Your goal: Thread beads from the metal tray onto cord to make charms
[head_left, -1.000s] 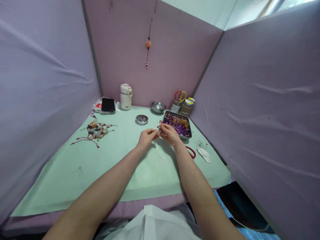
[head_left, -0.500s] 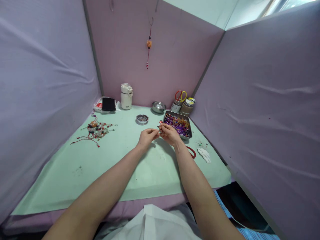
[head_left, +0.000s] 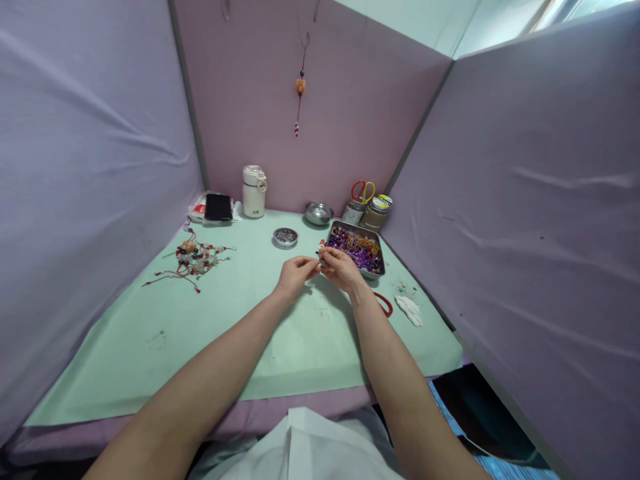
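My left hand (head_left: 296, 273) and my right hand (head_left: 340, 268) meet over the middle of the green-covered table, fingertips pinched close together. A small red and white piece (head_left: 321, 245) shows at the fingertips of my right hand. What my left fingers pinch is too small to make out. Just behind my right hand stands a metal tray (head_left: 383, 265) of purple, orange and dark beaded strings. Red scissor handles (head_left: 385, 305) lie partly hidden beneath my right forearm. A round dish of small beads (head_left: 285, 237) sits beyond my left hand.
Beaded red-cord strands (head_left: 193, 259) lie at the left. Behind stand a white bottle (head_left: 254, 193), a black phone (head_left: 219, 208), a metal bowl (head_left: 319, 213) and jars (head_left: 376, 213), one with scissors. A white cloth (head_left: 409, 310) lies right. A beaded cord (head_left: 300, 87) hangs on the back wall.
The view has shifted very slightly. Both hands keep nearly the same pinched pose and place.
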### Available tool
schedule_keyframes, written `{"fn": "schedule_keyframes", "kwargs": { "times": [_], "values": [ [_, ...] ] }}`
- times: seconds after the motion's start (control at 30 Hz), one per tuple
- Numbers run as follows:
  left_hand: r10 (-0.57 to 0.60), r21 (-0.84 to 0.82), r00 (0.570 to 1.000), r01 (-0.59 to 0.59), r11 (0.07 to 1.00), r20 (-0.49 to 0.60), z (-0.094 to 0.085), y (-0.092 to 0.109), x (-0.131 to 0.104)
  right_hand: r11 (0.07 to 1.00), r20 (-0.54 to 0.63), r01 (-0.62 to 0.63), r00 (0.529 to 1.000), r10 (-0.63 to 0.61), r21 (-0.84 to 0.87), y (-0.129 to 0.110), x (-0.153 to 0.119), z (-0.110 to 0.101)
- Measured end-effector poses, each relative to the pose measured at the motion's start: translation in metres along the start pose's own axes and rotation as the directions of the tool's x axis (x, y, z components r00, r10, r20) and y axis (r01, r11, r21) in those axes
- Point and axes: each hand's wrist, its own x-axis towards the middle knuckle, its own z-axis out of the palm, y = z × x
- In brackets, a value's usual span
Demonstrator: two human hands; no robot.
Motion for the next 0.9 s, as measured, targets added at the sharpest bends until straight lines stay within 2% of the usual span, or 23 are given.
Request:
{"fn": "schedule_keyframes", "kwargs": {
  "times": [0.5, 0.7, 0.9],
  "values": [
    [-0.01, 0.02, 1.0, 0.01, 1.0, 0.001, -0.0006, -0.0034, 0.0019, 0.997, 0.015, -0.013, 1.0, 0.014, -0.074, -0.0012, -0.0009, -0.0016],
    [0.005, 0.045, 1.0, -0.005, 0.999, 0.007, -0.0008, -0.0035, 0.0005, 0.993, 0.066, -0.051, 0.996, 0.057, -0.103, -0.0038, -0.003, -0.0015],
    [0.022, 0.01, 1.0, -0.022, 1.0, -0.004, -0.0006, -0.0018, 0.0005, 0.997, 0.019, -0.045, 0.999, 0.047, -0.06, -0.0074, -0.0056, 0.0013]
  ]
}}
